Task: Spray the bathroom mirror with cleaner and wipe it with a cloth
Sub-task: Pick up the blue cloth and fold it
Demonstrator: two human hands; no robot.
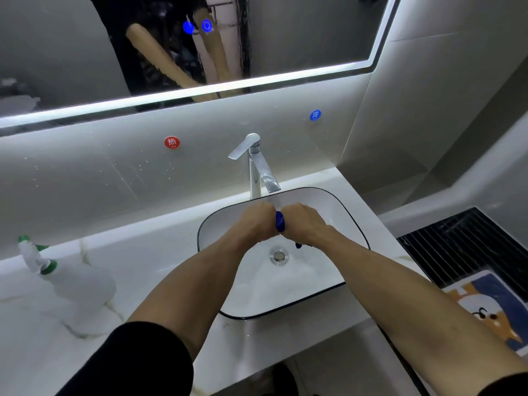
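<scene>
While you wring the cloth (280, 221) over the sink (354, 224), both hands (258, 224) (303, 222) clenched on it, drips may streak the mirror (300, 38); spray (71, 281) sits near-left.

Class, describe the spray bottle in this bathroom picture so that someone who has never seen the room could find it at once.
Start at the white basin under the chrome tap and move left along the marble counter. Near the counter's left end stands the spray bottle. It is the only bottle there: a pale, cloudy white body with a white trigger head and green collar and nozzle.
</scene>
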